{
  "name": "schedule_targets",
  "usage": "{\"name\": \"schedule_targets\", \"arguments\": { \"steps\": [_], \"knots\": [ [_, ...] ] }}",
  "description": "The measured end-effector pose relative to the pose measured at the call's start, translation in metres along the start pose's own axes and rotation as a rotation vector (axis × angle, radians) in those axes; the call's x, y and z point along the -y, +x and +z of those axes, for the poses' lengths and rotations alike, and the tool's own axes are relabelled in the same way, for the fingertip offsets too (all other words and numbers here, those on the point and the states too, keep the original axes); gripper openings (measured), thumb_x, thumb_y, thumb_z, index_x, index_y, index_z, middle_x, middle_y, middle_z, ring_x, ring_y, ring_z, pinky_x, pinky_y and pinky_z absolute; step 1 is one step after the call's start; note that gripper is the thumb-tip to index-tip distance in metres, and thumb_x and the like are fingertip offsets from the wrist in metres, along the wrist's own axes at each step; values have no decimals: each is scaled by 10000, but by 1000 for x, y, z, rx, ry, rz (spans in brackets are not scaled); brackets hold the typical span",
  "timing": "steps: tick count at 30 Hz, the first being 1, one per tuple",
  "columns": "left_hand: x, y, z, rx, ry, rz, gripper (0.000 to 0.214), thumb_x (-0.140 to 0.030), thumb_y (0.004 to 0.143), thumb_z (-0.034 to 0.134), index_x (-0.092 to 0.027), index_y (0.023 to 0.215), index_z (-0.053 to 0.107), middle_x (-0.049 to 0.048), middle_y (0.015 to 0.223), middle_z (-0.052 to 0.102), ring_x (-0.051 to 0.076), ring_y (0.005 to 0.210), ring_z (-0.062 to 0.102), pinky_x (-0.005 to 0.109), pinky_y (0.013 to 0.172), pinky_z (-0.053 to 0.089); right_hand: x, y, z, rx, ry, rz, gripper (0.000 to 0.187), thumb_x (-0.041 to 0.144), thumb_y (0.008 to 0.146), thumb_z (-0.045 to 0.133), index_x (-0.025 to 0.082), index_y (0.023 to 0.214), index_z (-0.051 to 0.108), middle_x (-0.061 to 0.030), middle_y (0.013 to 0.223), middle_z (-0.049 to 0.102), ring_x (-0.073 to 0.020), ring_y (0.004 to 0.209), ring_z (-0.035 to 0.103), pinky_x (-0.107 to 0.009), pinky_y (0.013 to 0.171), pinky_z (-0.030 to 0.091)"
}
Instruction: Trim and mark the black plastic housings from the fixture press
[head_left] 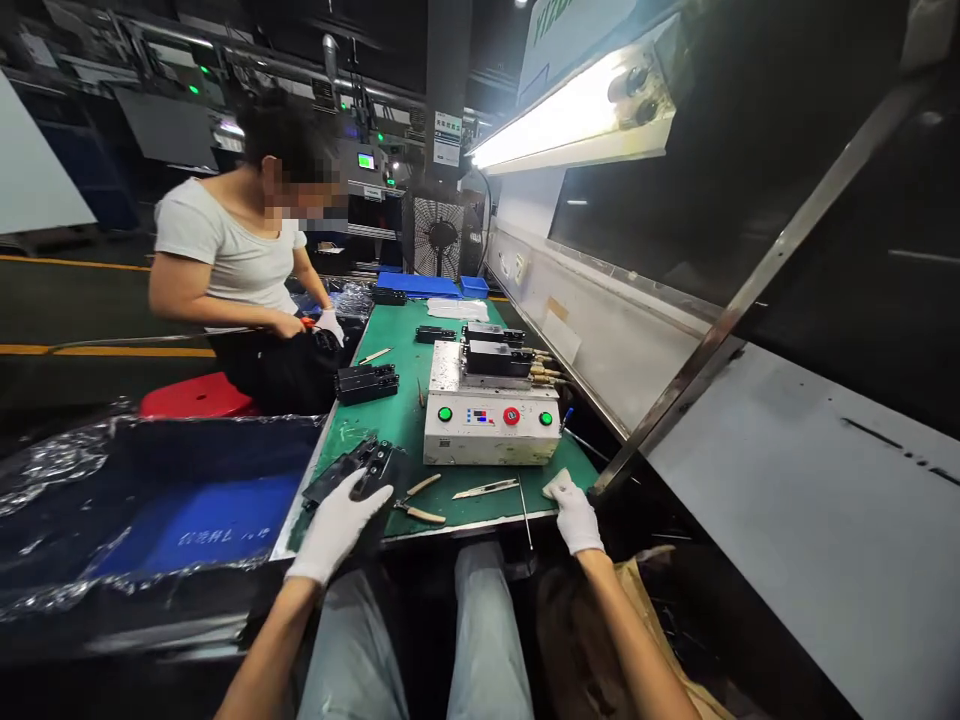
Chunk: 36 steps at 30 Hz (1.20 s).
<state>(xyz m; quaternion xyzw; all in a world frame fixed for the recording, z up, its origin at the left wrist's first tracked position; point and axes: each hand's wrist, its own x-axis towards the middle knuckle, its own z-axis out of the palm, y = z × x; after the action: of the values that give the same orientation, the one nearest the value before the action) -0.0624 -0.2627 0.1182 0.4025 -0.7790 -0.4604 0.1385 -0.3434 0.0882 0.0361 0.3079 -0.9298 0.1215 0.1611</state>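
Observation:
My left hand (pixel 335 527), in a white glove, is at the table's near left corner. Its thumb and fingers are around the near end of a black plastic part (pixel 384 462); the fingertips are partly hidden. Another black part lies just left of it. My right hand (pixel 577 517), also gloved, is closed on a crumpled white cloth (pixel 556 482) at the near right edge. Between the hands lie cutting pliers (pixel 421 515), a craft knife (pixel 486 489) and a thin metal rod (pixel 525 515) that juts over the edge.
A metal machine (pixel 491 445) with buttons stands mid-table, black housings (pixel 499 358) on top. More black parts (pixel 367 382) lie on the green mat (pixel 405 345). A co-worker (pixel 225 240) sits left. A blue bin (pixel 217 515) stands near left; a lamp (pixel 570 140) hangs above.

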Motion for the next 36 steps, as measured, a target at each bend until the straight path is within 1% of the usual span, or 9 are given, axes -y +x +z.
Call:
{"name": "schedule_targets", "arguments": {
  "steps": [5, 8, 13, 20, 24, 26, 29, 32, 36],
  "knots": [
    [21, -75, 5, 236, -980, -439, 525, -616, 909, 601, -163, 1155, 702, 128, 995, 792, 223, 778, 748, 368, 733, 634, 66, 21, 11, 141, 40, -134, 302, 108, 955, 583, 191, 1127, 817, -132, 1209, 756, -217, 1162, 670, -293, 1021, 483],
    [26, -115, 16, 467, -1422, -497, 392, -488, 986, 543, -143, 1087, 701, 107, 943, 761, 172, 715, 715, 311, 661, 620, 110, 37, 15, 271, 59, -257, 251, 230, 1023, 576, 191, 1078, 818, -96, 1165, 752, -172, 1144, 666, -237, 958, 458],
    [25, -152, 23, 497, -1601, -465, 388, -470, 992, 538, -122, 972, 709, 86, 865, 714, 141, 653, 663, 272, 608, 592, 141, 60, 16, 475, -20, -339, 119, 177, 892, 747, 111, 979, 792, -174, 1034, 757, -245, 996, 707, -285, 872, 489],
    [34, -150, 17, 343, -1603, -323, 665, -734, 909, 469, -118, 895, 719, 77, 783, 699, 157, 606, 662, 279, 558, 577, 162, 66, 13, 502, -54, -344, 240, 36, 901, 558, 33, 1093, 703, -275, 1124, 711, -327, 1086, 683, -370, 940, 483],
    [38, -148, 19, 164, -1548, -309, 763, -826, 828, 480, -131, 997, 745, 94, 817, 747, 192, 634, 704, 308, 564, 604, 184, 15, -11, 420, 165, -271, 360, 83, 1016, 376, 96, 1291, 608, -189, 1210, 708, -230, 1042, 696, -305, 917, 511],
    [37, -147, 23, -19, -1521, -314, 729, -812, 839, 493, -160, 1031, 757, 86, 844, 778, 198, 676, 735, 306, 603, 622, 200, -33, -36, 315, 490, -261, 326, 167, 1054, 381, 150, 1253, 639, -134, 1185, 728, -211, 1052, 692, -295, 932, 523],
    [32, -143, 32, -294, -1467, -304, 656, -760, 900, 470, -209, 1090, 771, 59, 895, 817, 185, 799, 775, 292, 784, 641, 228, -111, -77, 333, 774, -237, 280, 350, 1073, 480, 253, 1167, 725, -47, 1071, 768, -196, 963, 718, -284, 856, 553],
    [29, -142, 41, -385, -1397, -245, 707, -791, 899, 420, -262, 1245, 738, 46, 1037, 833, 203, 965, 778, 306, 925, 619, 252, -170, -102, 265, 873, -203, 347, 412, 1091, 457, 268, 1142, 769, -41, 991, 792, -188, 888, 755, -275, 785, 566],
    [30, -143, 50, -458, -1267, -199, 744, -812, 897, 375, -377, 1468, 569, -4, 1440, 696, 226, 1242, 699, 296, 944, 618, 263, -198, -102, 199, 829, -134, 404, 439, 1090, 462, 249, 978, 801, -53, 830, 789, -187, 720, 751, -281, 658, 540]
  ]
}}
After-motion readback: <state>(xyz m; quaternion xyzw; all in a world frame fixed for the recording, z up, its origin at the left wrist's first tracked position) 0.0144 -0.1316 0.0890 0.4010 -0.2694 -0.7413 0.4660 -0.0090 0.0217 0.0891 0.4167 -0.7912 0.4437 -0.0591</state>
